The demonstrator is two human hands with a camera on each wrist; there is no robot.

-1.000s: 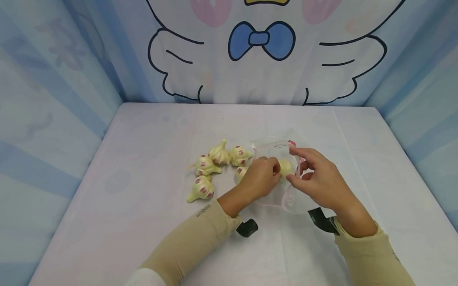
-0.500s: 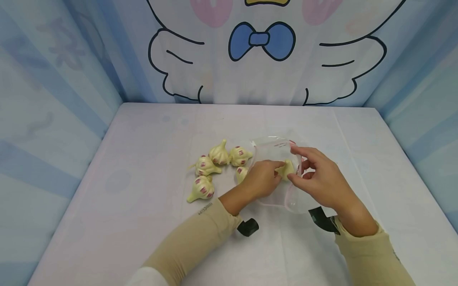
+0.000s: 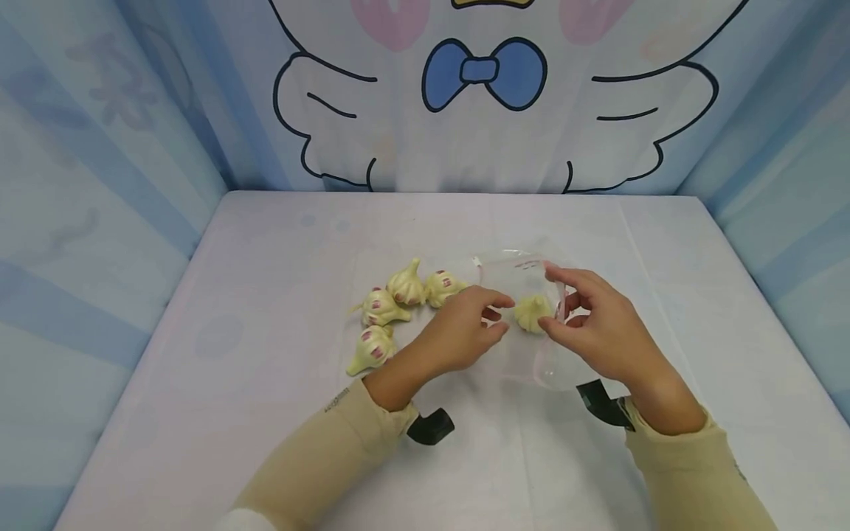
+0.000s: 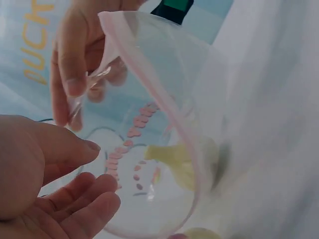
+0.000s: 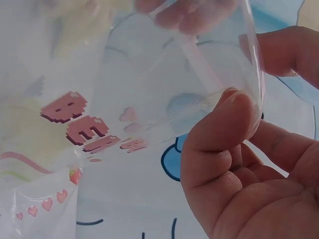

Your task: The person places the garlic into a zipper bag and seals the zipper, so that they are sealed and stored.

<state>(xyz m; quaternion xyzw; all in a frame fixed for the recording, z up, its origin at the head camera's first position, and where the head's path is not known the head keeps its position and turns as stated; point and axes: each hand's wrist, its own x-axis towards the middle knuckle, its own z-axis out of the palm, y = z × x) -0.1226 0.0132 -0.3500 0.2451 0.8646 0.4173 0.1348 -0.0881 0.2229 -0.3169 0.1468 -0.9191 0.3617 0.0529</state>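
My right hand (image 3: 594, 321) pinches the rim of a clear plastic bag (image 3: 518, 361) and holds its mouth apart. In the right wrist view, thumb and fingers grip the bag's film near its pink printed letters (image 5: 75, 112). One pale garlic bulb (image 3: 533, 313) lies inside the bag, seen through the film in the left wrist view with its stem toward the pink-edged mouth. My left hand (image 3: 465, 332) hovers at the left of the bag, fingers loosely bent and apart, holding nothing. Several garlic bulbs (image 3: 381, 306) with purple-red patches lie left of it.
The bulbs sit close together on a white cloth-covered table (image 3: 265, 332). Behind the table hangs a curtain (image 3: 478, 147) printed with a blue bow tie, and blue curtains flank both sides. Dark straps (image 3: 430, 426) stick out at both sleeve cuffs.
My left hand has let go of the garlic bulb in the bag and drawn back out to the left. The right hand stays on the bag's rim, shifting slightly right.
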